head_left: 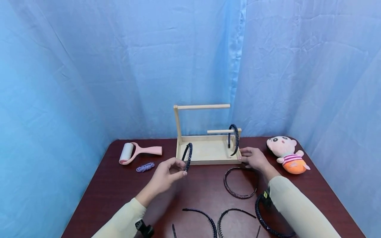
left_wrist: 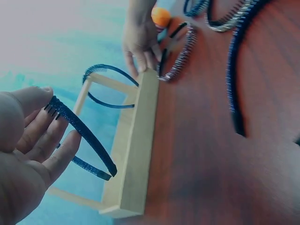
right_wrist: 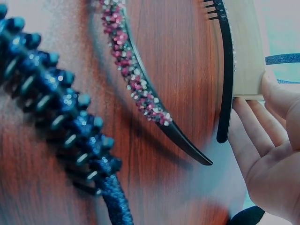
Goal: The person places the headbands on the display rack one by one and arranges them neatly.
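Note:
My left hand [head_left: 167, 175] pinches a dark glittery headband [head_left: 189, 155] by its curved top, thumb on one side and fingers on the other. In the left wrist view the headband's [left_wrist: 84, 131] tips point toward the wooden stand. This pale stand [head_left: 202, 162] has a shallow tray, a tall bar at left and a lower bar at right. Another dark headband [head_left: 236, 140] hangs on the lower bar. At the tray's front right corner, my right hand [head_left: 254, 158] holds the edge between thumb and fingers, as the right wrist view shows [right_wrist: 276, 140].
Several headbands lie on the dark red table, one [head_left: 241, 196] just before the stand and another [head_left: 260, 215] by the right forearm. At left are a pink lint roller [head_left: 140, 152] and a purple cord bundle [head_left: 146, 167]. A plush doll [head_left: 287, 155] lies at right. Blue curtains [head_left: 178, 66] surround the table.

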`<state>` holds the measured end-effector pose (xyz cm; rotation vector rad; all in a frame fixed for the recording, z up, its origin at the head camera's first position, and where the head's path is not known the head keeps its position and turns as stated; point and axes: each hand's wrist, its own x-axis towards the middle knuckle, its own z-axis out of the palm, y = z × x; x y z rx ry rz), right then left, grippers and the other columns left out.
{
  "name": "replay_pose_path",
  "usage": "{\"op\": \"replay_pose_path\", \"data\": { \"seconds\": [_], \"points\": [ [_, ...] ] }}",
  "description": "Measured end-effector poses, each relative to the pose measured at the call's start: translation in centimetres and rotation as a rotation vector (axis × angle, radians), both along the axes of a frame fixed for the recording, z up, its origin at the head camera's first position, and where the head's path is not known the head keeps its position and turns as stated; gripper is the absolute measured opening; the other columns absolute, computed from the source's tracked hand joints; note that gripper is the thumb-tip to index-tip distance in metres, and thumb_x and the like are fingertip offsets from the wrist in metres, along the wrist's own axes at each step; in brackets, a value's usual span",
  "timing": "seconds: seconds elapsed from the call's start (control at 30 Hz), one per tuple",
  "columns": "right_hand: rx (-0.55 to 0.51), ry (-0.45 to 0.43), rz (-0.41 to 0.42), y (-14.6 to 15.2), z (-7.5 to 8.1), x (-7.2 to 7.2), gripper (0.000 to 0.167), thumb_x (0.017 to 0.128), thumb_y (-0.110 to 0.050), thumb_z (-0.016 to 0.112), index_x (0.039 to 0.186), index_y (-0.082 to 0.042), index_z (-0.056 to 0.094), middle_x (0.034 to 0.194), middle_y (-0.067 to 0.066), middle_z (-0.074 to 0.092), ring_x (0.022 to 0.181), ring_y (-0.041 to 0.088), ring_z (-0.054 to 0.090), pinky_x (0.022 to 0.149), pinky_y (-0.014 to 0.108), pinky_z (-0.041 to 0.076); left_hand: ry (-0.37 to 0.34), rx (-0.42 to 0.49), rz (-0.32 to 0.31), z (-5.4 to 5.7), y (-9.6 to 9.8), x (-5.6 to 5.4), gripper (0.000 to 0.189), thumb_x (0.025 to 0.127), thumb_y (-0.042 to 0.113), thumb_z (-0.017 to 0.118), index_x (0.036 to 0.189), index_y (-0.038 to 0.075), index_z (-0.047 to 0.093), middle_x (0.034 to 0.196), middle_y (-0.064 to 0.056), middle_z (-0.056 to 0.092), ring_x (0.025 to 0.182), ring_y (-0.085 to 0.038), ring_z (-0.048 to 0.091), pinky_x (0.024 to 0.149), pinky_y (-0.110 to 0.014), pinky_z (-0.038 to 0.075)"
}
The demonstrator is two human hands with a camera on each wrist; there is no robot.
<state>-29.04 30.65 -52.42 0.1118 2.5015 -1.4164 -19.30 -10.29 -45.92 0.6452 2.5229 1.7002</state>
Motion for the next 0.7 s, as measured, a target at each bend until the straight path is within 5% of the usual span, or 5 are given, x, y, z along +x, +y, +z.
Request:
{"op": "replay_pose_path", "data": {
  "seconds": [0.4, 0.7],
  "points": [
    [-0.016, 0.003, 0.004, -0.1, 0.3, 0.3, 0.053, 0.100, -0.015, 0.069, 0.149, -0.002, 0.051, 0.143, 0.027, 0.058, 0.118, 0.033, 0.066, 0.081, 0.046, 0.061, 0.075, 0.070, 0.097, 1.6, 3.3, -4.0, 0.022, 0.090, 0.005, 0.078, 0.111, 0.004, 0.070, 0.099, -0.010, 0.073, 0.094, -0.023, 0.072, 0.078, -0.028, 0.056],
    [-0.036, 0.020, 0.002, -0.1, 0.1, 0.4, 0.050, 0.100, -0.013, 0.068, 0.147, -0.001, 0.053, 0.142, 0.027, 0.059, 0.114, 0.029, 0.068, 0.080, 0.047, 0.062, 0.037, 0.079, 0.123, 2.1, 6.1, -7.0, 0.025, 0.094, 0.007, 0.075, 0.117, 0.003, 0.068, 0.108, -0.013, 0.072, 0.101, -0.027, 0.071, 0.088, -0.042, 0.058]
  ]
}}
